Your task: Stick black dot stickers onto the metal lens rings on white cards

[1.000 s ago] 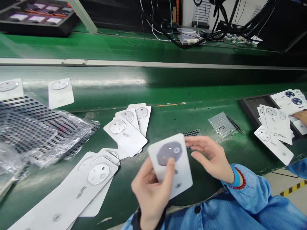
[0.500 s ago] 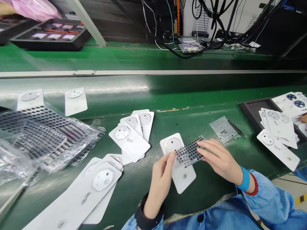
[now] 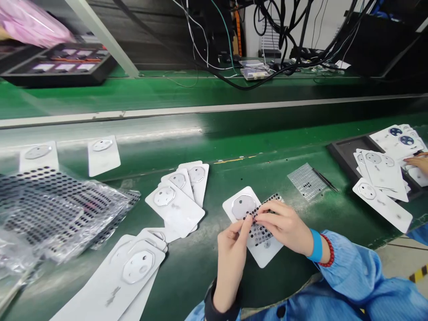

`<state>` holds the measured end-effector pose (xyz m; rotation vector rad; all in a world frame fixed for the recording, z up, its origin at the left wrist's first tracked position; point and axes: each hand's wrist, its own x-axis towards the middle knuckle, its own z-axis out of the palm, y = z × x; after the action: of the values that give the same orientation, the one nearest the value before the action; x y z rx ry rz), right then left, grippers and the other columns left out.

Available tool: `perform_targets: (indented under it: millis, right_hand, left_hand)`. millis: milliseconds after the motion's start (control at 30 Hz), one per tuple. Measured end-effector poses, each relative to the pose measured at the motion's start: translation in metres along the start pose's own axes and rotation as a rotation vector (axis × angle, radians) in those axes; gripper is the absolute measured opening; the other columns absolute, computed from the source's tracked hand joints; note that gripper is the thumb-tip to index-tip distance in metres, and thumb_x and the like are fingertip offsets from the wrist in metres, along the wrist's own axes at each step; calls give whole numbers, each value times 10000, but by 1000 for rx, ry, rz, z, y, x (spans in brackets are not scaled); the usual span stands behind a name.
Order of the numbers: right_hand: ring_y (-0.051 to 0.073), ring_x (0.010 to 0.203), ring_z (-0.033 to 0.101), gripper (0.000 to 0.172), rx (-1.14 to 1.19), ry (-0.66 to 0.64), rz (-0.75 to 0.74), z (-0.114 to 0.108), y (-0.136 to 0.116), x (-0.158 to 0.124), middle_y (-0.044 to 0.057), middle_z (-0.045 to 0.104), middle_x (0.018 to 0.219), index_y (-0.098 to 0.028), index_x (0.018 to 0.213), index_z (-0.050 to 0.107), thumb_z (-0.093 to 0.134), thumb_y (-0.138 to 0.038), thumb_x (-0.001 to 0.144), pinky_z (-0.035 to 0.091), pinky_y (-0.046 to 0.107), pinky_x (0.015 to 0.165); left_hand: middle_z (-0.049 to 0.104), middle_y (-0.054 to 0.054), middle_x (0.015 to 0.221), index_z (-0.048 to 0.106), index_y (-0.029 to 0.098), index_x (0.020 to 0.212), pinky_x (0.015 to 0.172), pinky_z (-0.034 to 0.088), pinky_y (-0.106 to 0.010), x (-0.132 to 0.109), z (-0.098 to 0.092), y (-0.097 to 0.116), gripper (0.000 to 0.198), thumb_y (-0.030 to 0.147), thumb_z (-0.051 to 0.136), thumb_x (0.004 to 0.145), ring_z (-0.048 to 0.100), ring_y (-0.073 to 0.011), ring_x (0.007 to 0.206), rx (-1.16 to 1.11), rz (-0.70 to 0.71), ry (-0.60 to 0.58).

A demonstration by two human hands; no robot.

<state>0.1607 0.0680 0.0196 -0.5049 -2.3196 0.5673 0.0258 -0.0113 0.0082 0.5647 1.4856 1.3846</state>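
Note:
My left hand (image 3: 235,243) pinches the near-left edge of a clear sheet of black dots (image 3: 262,235) between thumb and fingers. On the sheet's dots, close to the left fingertips, the thumb and fingers of my right hand (image 3: 282,225) are drawn together; whether a dot is between them is too small to tell. Under the sheet, a white faceplate (image 3: 241,203) with a round inset and a small dark hole lies tilted on the green bench. Part of that plate is hidden by the sheet and my hands.
Several white plates (image 3: 177,209) fan out left of my hands, with longer plates (image 3: 113,285) nearer me. Bagged dot sheets (image 3: 60,209) lie far left. A second dot sheet (image 3: 306,182) and tweezers (image 3: 325,179) sit to the right, before a black tray (image 3: 351,149). Another person's hand (image 3: 419,162) reaches there.
My right hand has moved left across the dot sheet, its fingers now drawn together beside my left fingertips. My left hand still grips the sheet. The whole view has shifted slightly.

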Motion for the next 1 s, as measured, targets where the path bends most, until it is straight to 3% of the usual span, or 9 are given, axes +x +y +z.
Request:
perform_targets:
  millis: [200, 367, 533, 667, 767, 833, 900, 933, 1000]
  right_hand:
    - [169, 754, 641, 314, -332, 10, -286, 6, 4, -2, 90, 721, 851, -108, 847, 686, 399, -73, 972, 570, 343, 815]
    - [157, 770, 670, 310, -374, 56, -406, 13, 17, -7, 56, 747, 862, -144, 839, 685, 410, -84, 968, 582, 321, 829]
    - [175, 802, 684, 254, -316, 14, -436, 21, 26, -12, 90, 743, 891, -135, 872, 661, 427, -85, 956, 577, 356, 832]
    - [157, 823, 688, 212, -178, -104, -238, 26, 43, -13, 81, 727, 912, -152, 848, 623, 447, -147, 966, 582, 283, 746]
    - [142, 815, 696, 216, -86, -165, -91, 24, 62, -14, 73, 716, 923, -168, 842, 604, 432, -168, 972, 577, 245, 698]
    - [144, 815, 698, 205, -64, -120, -48, 20, 68, -11, 74, 715, 915, -168, 850, 604, 439, -166, 972, 579, 251, 714]
    - [154, 876, 694, 173, -43, -46, 9, 13, 62, -4, 88, 711, 954, -165, 880, 607, 458, -163, 968, 578, 280, 777]
    - [159, 909, 686, 149, -15, -2, 40, 10, 54, 1, 95, 706, 981, -165, 894, 609, 476, -159, 962, 572, 296, 810]
    - [168, 966, 664, 107, 78, 83, 67, 5, 31, 12, 100, 695, 1034, -172, 903, 618, 521, -152, 942, 558, 326, 858]
  left_hand:
    - [682, -55, 602, 770, 126, 679, 586, 493, -295, 3, 4, 8, 292, 402, 839, 615, 624, -203, 634, -314, -216, -49]
    - [693, -75, 597, 754, 109, 636, 588, 513, -308, 9, 5, 7, 301, 382, 862, 566, 648, -220, 639, -323, -215, -38]
    - [677, -71, 568, 740, 110, 628, 551, 498, -302, 13, 8, -2, 315, 409, 834, 595, 632, -208, 582, -280, -185, -23]
    - [680, -58, 603, 761, 102, 737, 548, 477, -283, 19, 2, -11, 335, 432, 777, 678, 616, -190, 578, -193, -117, 18]
    - [650, 0, 607, 753, 131, 965, 489, 410, -237, 22, -13, -13, 355, 373, 766, 705, 527, -125, 488, -109, -34, 117]
    - [592, 52, 567, 625, 164, 1254, 448, 357, -224, 19, -22, -11, 575, 324, 762, 719, 436, -100, 421, -18, 43, 184]
    - [524, 91, 517, 388, 165, 1449, 438, 342, -221, 12, -26, -5, 795, 333, 737, 755, 417, -112, 401, 79, 100, 223]
    - [517, 92, 517, 340, 157, 1460, 448, 362, -224, 7, -26, -2, 811, 360, 720, 773, 447, -125, 413, 114, 112, 223]
    - [577, 49, 591, 449, 159, 1346, 492, 426, -237, -5, -19, 6, 646, 413, 684, 801, 533, -146, 480, 144, 115, 183]
